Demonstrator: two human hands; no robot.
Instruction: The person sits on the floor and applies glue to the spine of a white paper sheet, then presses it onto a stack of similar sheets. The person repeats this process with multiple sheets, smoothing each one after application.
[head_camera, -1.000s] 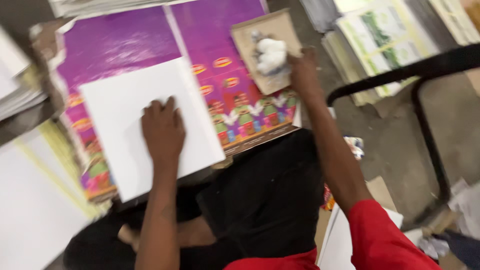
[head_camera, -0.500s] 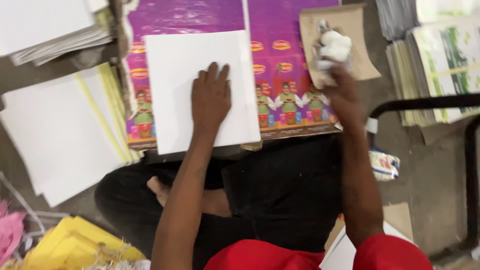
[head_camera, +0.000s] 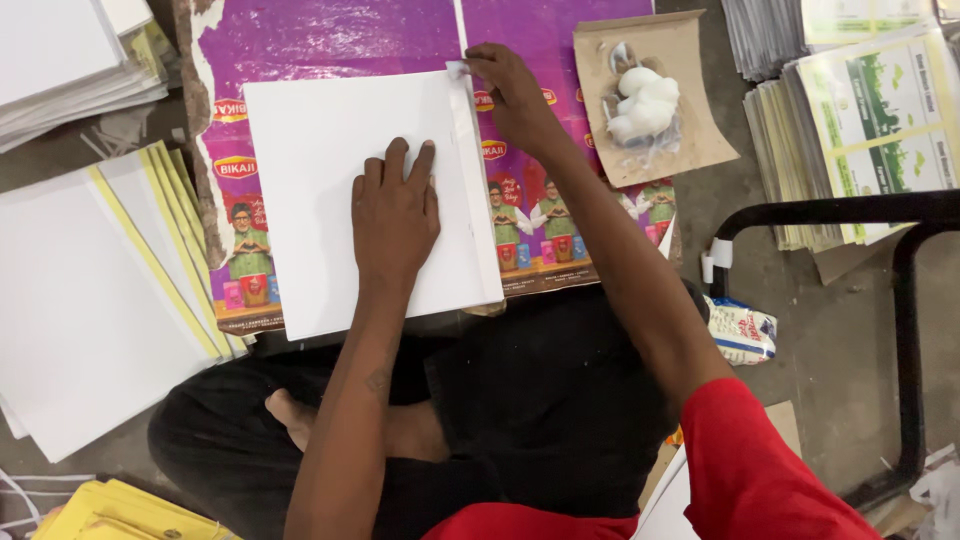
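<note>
We see the white sheet stack (head_camera: 330, 190) lying on the purple printed sheet (head_camera: 330, 40), our left hand (head_camera: 395, 215) pressed flat on it, fingers spread. Our right hand (head_camera: 515, 95) pinches the stack's top corner at one o'clock. A brown card with a white lump (head_camera: 645, 100) lies at three o'clock.

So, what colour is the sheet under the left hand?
White, plain; the head view shows the sheet under the left hand.

i count two hands, the left hand (head_camera: 393, 215) and right hand (head_camera: 512, 92), one white pad (head_camera: 340, 190), one purple printed sheet (head_camera: 330, 40), one brown card (head_camera: 690, 110) (holding one white lump (head_camera: 640, 100)), and one small packet (head_camera: 740, 332).
</note>
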